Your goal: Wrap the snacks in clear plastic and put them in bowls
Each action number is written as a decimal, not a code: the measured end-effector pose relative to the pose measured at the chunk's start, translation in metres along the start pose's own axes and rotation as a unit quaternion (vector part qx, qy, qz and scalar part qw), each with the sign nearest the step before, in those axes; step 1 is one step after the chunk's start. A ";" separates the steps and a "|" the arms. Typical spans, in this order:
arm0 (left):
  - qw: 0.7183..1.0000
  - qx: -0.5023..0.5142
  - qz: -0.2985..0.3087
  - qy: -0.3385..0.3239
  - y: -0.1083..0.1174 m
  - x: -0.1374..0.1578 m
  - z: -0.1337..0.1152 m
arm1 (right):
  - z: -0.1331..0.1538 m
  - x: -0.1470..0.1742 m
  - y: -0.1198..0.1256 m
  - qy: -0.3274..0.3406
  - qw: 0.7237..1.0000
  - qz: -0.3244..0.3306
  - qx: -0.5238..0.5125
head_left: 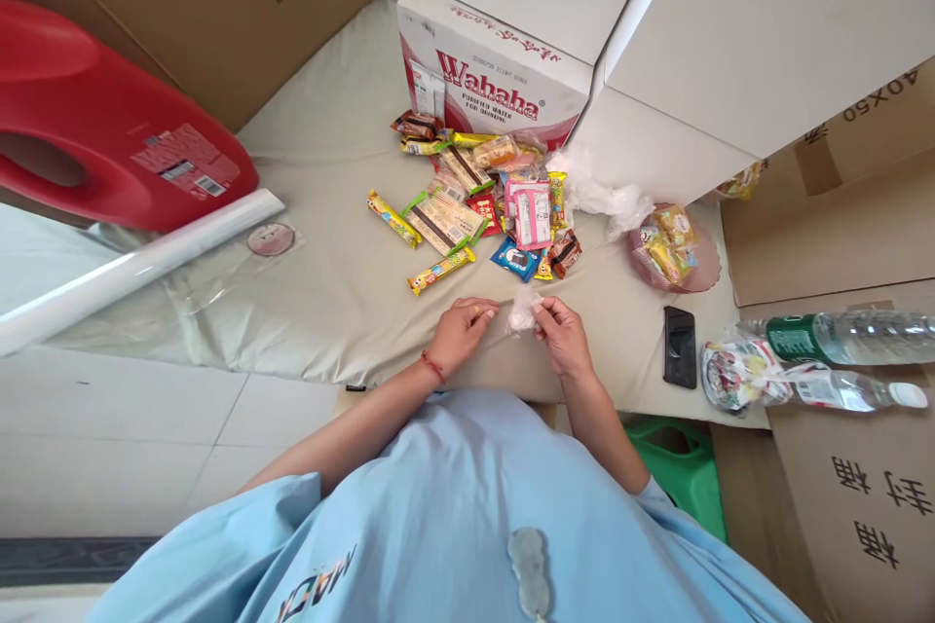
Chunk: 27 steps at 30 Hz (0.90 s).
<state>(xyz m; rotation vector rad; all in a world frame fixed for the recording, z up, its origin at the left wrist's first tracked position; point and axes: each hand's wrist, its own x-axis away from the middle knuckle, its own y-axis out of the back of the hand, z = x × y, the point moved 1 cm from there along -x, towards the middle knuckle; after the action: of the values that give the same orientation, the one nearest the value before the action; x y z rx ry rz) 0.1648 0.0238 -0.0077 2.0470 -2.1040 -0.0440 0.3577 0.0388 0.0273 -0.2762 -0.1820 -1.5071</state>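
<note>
The right hand [564, 339] pinches crumpled clear plastic film [521, 311], likely light and limp, best held at its right edge; I can't tell if the left hand [460, 331] grips.

Snack pile [482, 212] blocks ahead of hands [459, 335]; open cloth [332, 297] leftward.

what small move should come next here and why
Probably bring the left hand to the free side of the clear plastic and spread it: it looks crumpled, only the right hand pinches it, and the left fingertips are close beside it.
</note>
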 end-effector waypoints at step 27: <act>0.926 0.342 -0.027 0.155 0.020 -0.004 0.005 | 0.003 0.011 0.028 0.145 0.953 -0.148 0.221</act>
<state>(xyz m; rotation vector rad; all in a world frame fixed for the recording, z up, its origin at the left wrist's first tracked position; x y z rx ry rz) 0.1448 0.0278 -0.0097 2.2427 -2.0237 1.0730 0.3866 0.0304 0.0315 0.3457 -0.3285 -1.7359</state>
